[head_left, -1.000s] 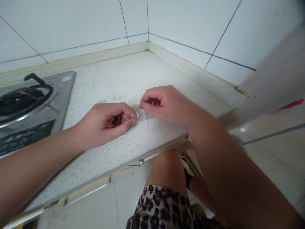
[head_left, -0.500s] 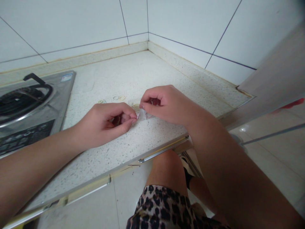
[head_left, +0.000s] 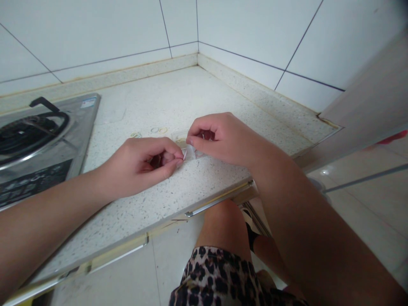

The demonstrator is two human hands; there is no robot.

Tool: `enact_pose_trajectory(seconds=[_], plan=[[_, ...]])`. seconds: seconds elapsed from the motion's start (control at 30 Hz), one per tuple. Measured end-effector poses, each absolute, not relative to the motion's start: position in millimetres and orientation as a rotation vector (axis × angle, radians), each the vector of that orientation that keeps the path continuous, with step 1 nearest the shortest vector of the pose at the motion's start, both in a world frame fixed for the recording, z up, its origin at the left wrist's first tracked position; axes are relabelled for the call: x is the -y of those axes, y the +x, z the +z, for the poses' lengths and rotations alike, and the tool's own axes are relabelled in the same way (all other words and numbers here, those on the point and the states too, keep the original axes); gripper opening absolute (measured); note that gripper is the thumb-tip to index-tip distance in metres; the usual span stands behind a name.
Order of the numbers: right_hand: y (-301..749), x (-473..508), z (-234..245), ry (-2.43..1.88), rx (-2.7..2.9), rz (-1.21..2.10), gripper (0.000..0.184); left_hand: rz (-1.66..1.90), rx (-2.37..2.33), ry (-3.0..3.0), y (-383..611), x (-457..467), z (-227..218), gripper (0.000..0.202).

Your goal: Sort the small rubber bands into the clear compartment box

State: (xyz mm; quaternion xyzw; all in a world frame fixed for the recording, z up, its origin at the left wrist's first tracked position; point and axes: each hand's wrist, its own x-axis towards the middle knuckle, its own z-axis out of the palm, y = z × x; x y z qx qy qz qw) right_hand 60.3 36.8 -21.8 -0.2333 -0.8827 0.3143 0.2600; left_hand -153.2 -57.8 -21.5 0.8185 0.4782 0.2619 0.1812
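My left hand (head_left: 143,163) rests low over the counter, thumb and forefinger pinched on the edge of a small thin whitish strip (head_left: 185,154). Facing it, my right hand (head_left: 219,138) pinches a small piece of clear plastic (head_left: 190,151) between thumb and fingertips. Under and behind the fingers lies a transparent shallow container (head_left: 179,136), partly hidden by my right hand; something yellowish shows in it. Several thin rings like small elastic bands (head_left: 154,130) lie on the counter just behind my left hand. The strip and the plastic are too small to name surely.
The speckled counter (head_left: 197,89) runs back to a tiled corner. At the left stands a gas stove (head_left: 63,140) with a black burner. A faint clear sheet (head_left: 111,116) lies beside it. Metal drawer handles (head_left: 219,199) line the front edge above my leg.
Both hands hold nearly the same pose and place. The view has shifted very slightly.
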Motion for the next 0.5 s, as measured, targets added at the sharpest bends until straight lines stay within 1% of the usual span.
enact_pose_trajectory(seconds=[0.5], plan=[[59.7, -36.9, -22.6, -0.634, 2.393, 0.831, 0.025, 0.714, -1.355, 2.336, -151.6, 56.4, -20.1, 0.006]])
